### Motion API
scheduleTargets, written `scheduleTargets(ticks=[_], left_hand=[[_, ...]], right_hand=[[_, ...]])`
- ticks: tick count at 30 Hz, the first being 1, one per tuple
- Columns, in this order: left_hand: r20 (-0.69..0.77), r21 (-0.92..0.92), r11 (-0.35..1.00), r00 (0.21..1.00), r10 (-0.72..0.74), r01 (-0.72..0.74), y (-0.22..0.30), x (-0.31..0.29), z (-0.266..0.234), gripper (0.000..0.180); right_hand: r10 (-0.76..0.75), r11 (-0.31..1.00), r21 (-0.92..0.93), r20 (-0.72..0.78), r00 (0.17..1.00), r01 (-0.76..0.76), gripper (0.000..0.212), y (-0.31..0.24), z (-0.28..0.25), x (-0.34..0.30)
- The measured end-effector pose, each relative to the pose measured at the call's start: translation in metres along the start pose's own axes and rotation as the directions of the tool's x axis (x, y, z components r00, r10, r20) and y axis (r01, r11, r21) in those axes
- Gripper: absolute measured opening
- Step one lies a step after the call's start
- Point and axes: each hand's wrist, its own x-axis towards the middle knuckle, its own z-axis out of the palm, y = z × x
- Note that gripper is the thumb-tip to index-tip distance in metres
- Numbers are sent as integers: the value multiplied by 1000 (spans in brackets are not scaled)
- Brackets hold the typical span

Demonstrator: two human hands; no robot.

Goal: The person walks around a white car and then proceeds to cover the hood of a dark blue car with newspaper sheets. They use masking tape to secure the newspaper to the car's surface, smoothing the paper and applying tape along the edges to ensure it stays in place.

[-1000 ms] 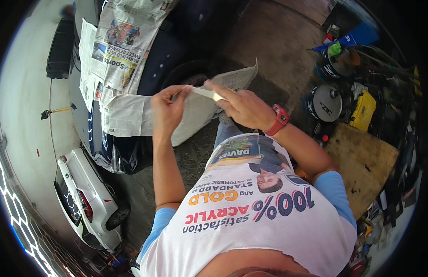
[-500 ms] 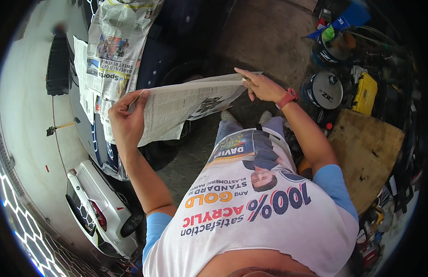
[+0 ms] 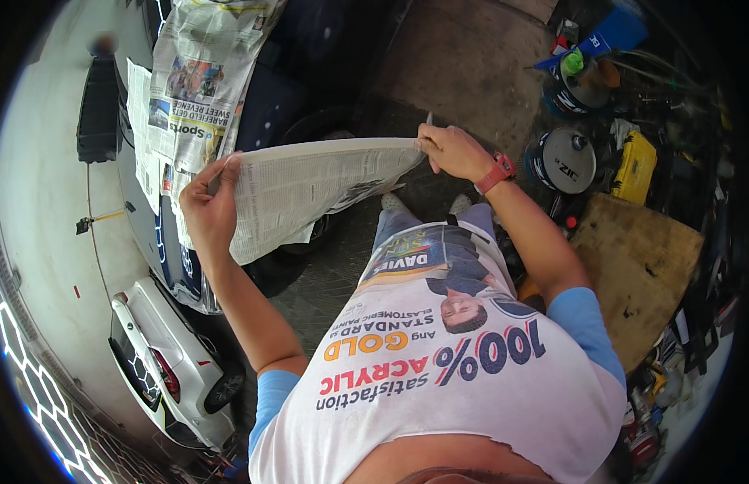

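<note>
A sheet of newspaper (image 3: pixel 310 181) hangs stretched between my hands, its upper edge pulled nearly straight. My left hand (image 3: pixel 211 202) pinches the sheet's left corner between thumb and fingers. At the other end, my right hand (image 3: pixel 455 153), with a red watch on the wrist, is closed on the right corner. Beyond my left hand, more newspaper sheets (image 3: pixel 198 89) cover part of a dark blue car (image 3: pixel 290 81). The hanging sheet's lower part overlaps the car's side and hides some of it.
On the right stand a round-lidded pail (image 3: pixel 562 161), a second dark pail (image 3: pixel 576 97) with things on top, a yellow case (image 3: pixel 635 168) and a stained wooden board (image 3: pixel 637 274). A white car (image 3: pixel 177 363) is parked at lower left. A black box-shaped thing (image 3: pixel 100 113) is on the wall.
The fingers of my right hand, stretched out before, have curled closed on the sheet's corner. Both hands have shifted slightly left, and the sheet's face has turned more toward me.
</note>
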Motion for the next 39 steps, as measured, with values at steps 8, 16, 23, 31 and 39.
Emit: scheduleTargets(ticks=[8, 16, 23, 31, 39], left_hand=[[179, -111, 852, 833, 524, -512, 21, -33, 105, 39], [357, -207, 884, 809, 466, -418, -1, -50, 145, 12], [367, -148, 872, 793, 486, -466, -15, -46, 136, 8], [501, -164, 822, 672, 546, -545, -14, -45, 130, 9], [512, -168, 814, 657, 554, -555, -31, -57, 124, 6]], right_hand=[[-426, 790, -504, -42, 904, 349, 18, -78, 23, -13], [-307, 715, -621, 134, 942, 321, 52, -107, -6, -28], [-147, 760, -624, 111, 983, 184, 63, -65, -39, -8], [-104, 820, -523, 260, 960, 231, 53, -30, -34, 19], [218, 941, -333, 467, 857, -59, 27, -57, -30, 22]])
